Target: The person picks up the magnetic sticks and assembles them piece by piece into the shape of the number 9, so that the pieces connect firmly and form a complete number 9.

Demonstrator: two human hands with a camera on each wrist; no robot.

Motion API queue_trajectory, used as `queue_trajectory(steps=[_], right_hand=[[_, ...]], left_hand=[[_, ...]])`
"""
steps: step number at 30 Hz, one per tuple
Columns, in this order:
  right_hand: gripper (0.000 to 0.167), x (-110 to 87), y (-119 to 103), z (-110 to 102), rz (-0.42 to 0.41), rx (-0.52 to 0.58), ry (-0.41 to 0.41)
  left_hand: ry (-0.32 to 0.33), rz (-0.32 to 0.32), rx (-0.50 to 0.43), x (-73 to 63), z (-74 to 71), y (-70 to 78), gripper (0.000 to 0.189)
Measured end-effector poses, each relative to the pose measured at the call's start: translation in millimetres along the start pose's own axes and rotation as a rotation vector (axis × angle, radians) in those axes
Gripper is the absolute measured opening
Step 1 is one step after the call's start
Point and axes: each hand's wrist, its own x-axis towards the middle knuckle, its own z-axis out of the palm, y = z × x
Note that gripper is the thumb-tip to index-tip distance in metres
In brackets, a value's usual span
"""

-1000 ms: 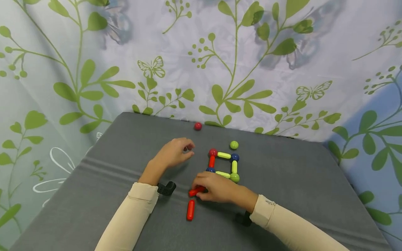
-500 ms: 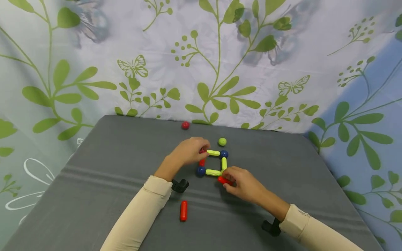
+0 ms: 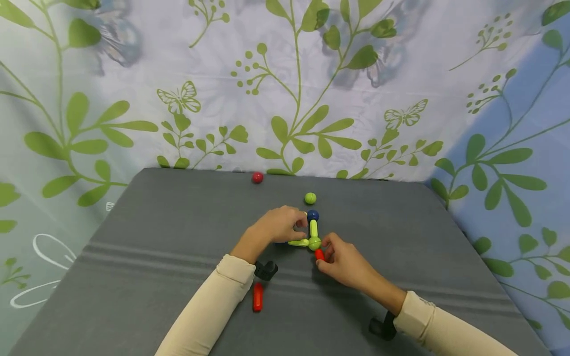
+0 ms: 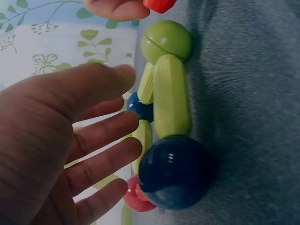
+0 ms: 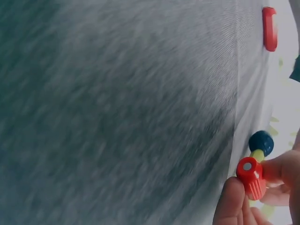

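Note:
My right hand (image 3: pixel 345 257) pinches a red magnetic rod (image 5: pixel 253 180) between thumb and fingers. The rod is just in front of the green corner ball (image 3: pixel 314 243) of a square of rods and balls; a small gap shows in the left wrist view. My left hand (image 3: pixel 282 225) hovers over the square's left side with relaxed fingers, holding nothing. It hides the left side in the head view. In the left wrist view, a yellow-green rod (image 4: pixel 172 98) joins the green ball to a blue ball (image 4: pixel 178 171), with a red ball (image 4: pixel 139 194) behind.
Another red rod (image 3: pixel 257 297) lies nearer the person on the grey cloth-covered table (image 3: pixel 178 212). A loose green ball (image 3: pixel 310 198) sits behind the square, and a loose red ball (image 3: pixel 257 177) near the back edge. A patterned curtain (image 3: pixel 249 99) hangs behind.
My right hand has carried the red rod rightward from near the loose rod to the green corner ball. My left hand has moved right, from beside the square to over it.

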Motion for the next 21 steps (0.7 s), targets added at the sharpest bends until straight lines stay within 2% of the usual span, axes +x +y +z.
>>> queue_trajectory(steps=[4,9,13,21], right_hand=[[0.032,3.0,-4.5,3.3,0.127,0.102,-0.012],[0.03,4.8,-7.7,5.9,0.222,0.225,-0.016],[0.03,5.2,-7.4,6.8,0.254,0.285,-0.009],[0.029,5.7,-6.0,7.4,0.268,0.314,-0.023]], left_hand=[[-0.027,0.0,0.002,-2.0,3.3,-0.2,0.027],[-0.038,0.012,0.005,-0.5,6.4,-0.6,0.027],[-0.049,0.025,0.022,0.9,7.3,1.6,0.026],[-0.055,0.03,0.054,2.9,10.4,2.4,0.021]])
